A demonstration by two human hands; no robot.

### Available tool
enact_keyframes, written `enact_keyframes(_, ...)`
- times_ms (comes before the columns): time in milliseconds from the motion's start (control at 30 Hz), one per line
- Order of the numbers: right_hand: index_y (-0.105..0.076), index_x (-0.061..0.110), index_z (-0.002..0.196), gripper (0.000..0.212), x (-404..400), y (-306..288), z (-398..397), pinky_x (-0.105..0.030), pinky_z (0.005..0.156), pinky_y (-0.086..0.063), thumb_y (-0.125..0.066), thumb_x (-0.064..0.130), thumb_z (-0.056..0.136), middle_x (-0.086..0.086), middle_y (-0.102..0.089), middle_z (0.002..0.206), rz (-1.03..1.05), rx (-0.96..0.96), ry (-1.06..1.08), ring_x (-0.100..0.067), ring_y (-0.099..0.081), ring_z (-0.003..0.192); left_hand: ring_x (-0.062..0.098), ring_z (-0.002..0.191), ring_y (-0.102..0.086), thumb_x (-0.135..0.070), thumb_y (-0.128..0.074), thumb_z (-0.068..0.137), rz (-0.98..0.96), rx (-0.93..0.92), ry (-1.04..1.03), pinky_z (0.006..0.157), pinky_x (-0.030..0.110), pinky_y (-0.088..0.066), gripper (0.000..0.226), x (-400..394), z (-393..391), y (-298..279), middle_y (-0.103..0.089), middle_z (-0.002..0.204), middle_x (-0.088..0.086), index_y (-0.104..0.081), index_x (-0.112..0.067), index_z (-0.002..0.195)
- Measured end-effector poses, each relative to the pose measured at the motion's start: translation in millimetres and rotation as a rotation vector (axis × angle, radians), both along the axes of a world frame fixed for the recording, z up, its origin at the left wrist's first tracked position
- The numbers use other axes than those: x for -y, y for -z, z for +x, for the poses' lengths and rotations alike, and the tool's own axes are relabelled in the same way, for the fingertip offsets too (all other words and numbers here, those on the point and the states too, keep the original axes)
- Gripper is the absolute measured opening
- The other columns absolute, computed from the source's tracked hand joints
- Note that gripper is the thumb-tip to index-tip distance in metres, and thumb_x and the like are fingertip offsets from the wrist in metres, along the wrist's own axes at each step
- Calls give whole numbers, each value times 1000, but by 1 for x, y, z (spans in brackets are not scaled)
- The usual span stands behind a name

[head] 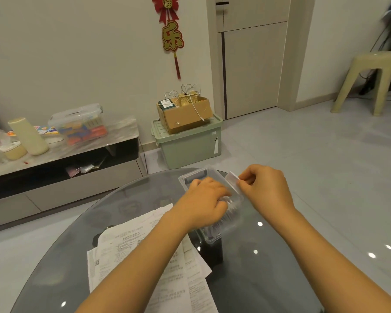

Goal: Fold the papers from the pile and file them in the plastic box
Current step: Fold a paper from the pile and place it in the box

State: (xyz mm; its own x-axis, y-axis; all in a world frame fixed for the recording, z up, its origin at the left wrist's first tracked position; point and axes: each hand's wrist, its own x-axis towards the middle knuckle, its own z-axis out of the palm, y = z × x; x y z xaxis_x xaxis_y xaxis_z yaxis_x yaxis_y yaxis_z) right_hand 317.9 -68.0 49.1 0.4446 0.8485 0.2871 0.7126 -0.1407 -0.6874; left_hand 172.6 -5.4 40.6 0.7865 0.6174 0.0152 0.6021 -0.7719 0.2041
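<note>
**A folded slip poised at the box rim while the other hand makes room**

The right hand [266, 188] pinches a small folded paper [233, 180] between thumb and fingertips, holding it just over the right rim of the clear plastic box [215, 231]. Held by one end like that, the slip can go in edge first, which seems the point of the grip. The left hand [207, 202] reaches down into the box with its fingers curled; they appear to press on papers already filed there, probably to keep them back and open a gap, though whether they actually clasp anything is hidden by the back of the hand and the blurred plastic.

The box sits on the round glass worktop [280, 256], within easy reach of both hands, its long side running away from the person. Just to its left lies the pile of printed papers [131, 249], unfolded and fanned loosely, partly under the left forearm, close enough for the next sheet to be drawn without shifting the box. Judging by that heap, most of the job remains.

Further out, a low cabinet [77, 168] against the wall carries a lidded clear container [79, 123], and a cardboard carton [185, 114] rests on a green storage bin [190, 145] on the floor. A pale plastic stool [368, 80] stands at the far right.
</note>
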Motion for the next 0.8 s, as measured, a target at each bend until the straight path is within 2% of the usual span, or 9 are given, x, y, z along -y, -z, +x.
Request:
enact_keyframes(167, -68, 11, 83, 10, -9, 2, -1, -37, 73, -52, -58, 12, 83, -4, -68, 79, -66, 91, 1, -24, -62, 79, 10, 114, -38, -35, -15, 80, 32, -58, 77, 102, 31, -22, 64, -9, 3, 10, -52, 132, -7, -54, -26, 130)
enact_keyframes(267, -67, 14, 77, 8, -11, 2, 1, -29, 66, -52, -64, 18, 83, 2, -65, 70, 5, 17, -26, -17, -61, 70, 8, 101, -34, -39, -10, 80, 52, -47, 94, 94, 27, -22, 67, -13, 2, 16, -51, 125, -7, -54, -26, 129)
enact_keyframes(367, -70, 15, 78, 7, -14, 1, -3, -20, 61, -49, -67, 20, 82, 2, -66, 69, 20, -4, -58, -9, -60, 65, 7, 95, -30, -43, -6, 79, 65, -13, 101, 87, 25, -20, 70, -15, 0, 20, -50, 118, -6, -57, -25, 124)
enact_keyframes(500, -69, 12, 81, 10, -16, 8, -8, -31, 69, -52, -59, 14, 82, -2, -67, 76, -113, 159, -45, -21, -62, 75, 10, 99, -34, -47, 1, 75, 81, -6, 98, 90, 27, -22, 78, -16, -5, 22, -50, 114, -4, -60, -22, 117)
enact_keyframes(667, -65, 9, 91, 15, -19, 10, -16, -28, 64, -40, -51, 13, 88, -7, -62, 93, -233, 449, -23, -26, -58, 83, 8, 101, -34, -43, -5, 80, 70, 21, 91, 94, 27, -20, 70, -14, -7, 24, -51, 121, -6, -61, -24, 119)
enact_keyframes(801, -64, 10, 94, 16, -22, 11, -21, -27, 64, -38, -50, 14, 89, -7, -59, 96, -248, 509, -33, -26, -57, 84, 7, 103, -37, -47, 4, 71, 64, 65, 99, 97, 28, -18, 85, -15, -9, 25, -54, 123, -8, -61, -26, 120)
